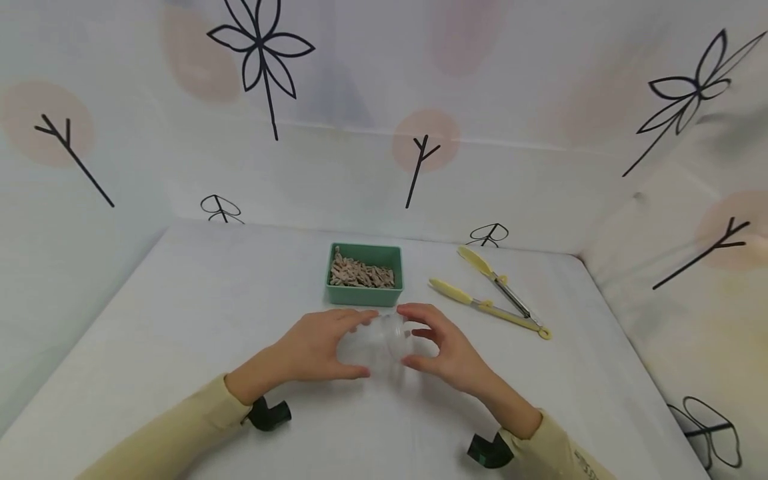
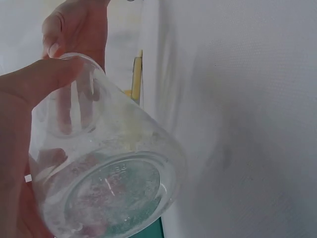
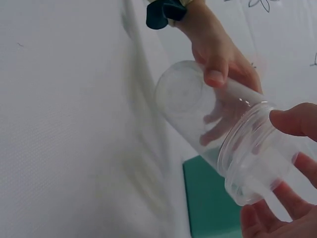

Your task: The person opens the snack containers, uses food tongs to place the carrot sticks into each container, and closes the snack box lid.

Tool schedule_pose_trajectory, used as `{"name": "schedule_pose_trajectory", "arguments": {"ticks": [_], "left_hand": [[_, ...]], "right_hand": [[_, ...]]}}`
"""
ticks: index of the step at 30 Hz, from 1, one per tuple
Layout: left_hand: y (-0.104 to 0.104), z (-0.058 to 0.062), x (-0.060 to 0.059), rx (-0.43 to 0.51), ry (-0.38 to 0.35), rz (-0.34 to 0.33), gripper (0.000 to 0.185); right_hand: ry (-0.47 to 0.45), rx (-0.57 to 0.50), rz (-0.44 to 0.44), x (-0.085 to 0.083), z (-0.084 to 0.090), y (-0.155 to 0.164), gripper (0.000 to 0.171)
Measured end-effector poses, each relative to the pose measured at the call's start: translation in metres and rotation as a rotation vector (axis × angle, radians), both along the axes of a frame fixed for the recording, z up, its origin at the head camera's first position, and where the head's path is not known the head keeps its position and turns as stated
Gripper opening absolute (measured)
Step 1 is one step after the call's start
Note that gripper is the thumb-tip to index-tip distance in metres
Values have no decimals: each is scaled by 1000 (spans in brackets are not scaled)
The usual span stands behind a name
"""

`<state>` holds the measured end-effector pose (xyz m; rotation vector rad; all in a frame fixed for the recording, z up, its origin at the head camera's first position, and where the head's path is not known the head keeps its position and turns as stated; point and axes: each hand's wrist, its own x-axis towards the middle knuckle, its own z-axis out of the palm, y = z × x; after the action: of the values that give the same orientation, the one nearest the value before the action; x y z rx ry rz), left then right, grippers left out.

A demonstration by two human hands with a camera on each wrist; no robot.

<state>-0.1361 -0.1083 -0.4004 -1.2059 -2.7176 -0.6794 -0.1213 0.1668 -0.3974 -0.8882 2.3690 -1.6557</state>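
A clear plastic jar point(image 1: 367, 347) lies on its side between my two hands, above the white table. My left hand point(image 1: 318, 343) holds the jar's body, thumb on one side and fingers on the other. The right hand point(image 1: 447, 348) grips the clear lid point(image 3: 260, 171) at the jar's mouth, its thumb and fingertips around the rim. In the right wrist view the lid sits at the mouth; whether it is fastened cannot be told. The jar's round base point(image 2: 116, 196) faces the left wrist camera, and nothing shows inside.
Behind the hands stands a green box point(image 1: 363, 297) holding many small beige-brown pieces point(image 1: 360, 273). To its right lie spread tongs point(image 1: 507, 316) with yellow tips and metal arms. Patterned white sheets point(image 1: 336, 173) rise at the back and sides of the table point(image 1: 240, 280).
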Motion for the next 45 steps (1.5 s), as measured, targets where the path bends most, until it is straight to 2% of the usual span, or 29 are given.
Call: {"name": "schedule_pose_trajectory", "arguments": {"ticks": [6,10,15,22,30,38,45], "left_hand": [[-3,-2,-2,41,-66,37,84],[-6,-2,-3,65,-93,67,87],[-13,-3,-3,111,-97,92,93],[-28,-12,-1,194,-81,125,98],[-53,-17,4,227,-103,197,103],[-78,-20,2,265,-115,259,102],[-92,-24,-4,350,-141,267,99]], "right_hand": [[-1,0,-32,0,-4,5,68],[11,56,-76,0,-12,12,67],[33,164,-151,-1,-23,25,65],[108,297,-233,-1,-34,44,64],[165,377,-331,1,-42,70,61],[136,432,-401,-1,-42,97,63],[102,478,-449,-4,-45,113,65]]}}
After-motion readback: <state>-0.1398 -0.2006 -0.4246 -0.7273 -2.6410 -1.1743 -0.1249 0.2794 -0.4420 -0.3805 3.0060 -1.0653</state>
